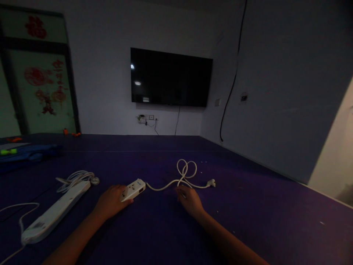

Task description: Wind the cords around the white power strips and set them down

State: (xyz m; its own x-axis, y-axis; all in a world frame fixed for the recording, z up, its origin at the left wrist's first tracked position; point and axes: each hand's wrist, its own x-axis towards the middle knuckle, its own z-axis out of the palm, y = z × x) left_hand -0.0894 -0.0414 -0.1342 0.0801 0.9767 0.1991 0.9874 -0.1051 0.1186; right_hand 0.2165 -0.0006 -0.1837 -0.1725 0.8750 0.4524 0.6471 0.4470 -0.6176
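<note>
Gripping the left end of a short white power strip (136, 188) with the left hand (110, 202), with fingers over the far side and thumb along the near side. Pinching the strip's white cord (162, 188) in the right hand (190, 200), with fingers curling at the foot of two crossing loops. Holding the two hands well apart, clamping one on the strip and the other on the cord. Resting the strip on a purple surface (154, 235), with outlets facing up. Trailing the cord rightward from the strip's far end, through the loops, toward a white plug (211, 183) beyond the right hand. Seeing, left of the left hand, a longer white power strip (56, 213) lying diagonally, with a bundled cord (75, 180) by its far end. Noticing blue cloth (35, 152) farther off to the left. Facing a wall-mounted television (171, 77) above wall sockets (151, 117), with a dark cable (230, 95) hanging down the right wall.
</note>
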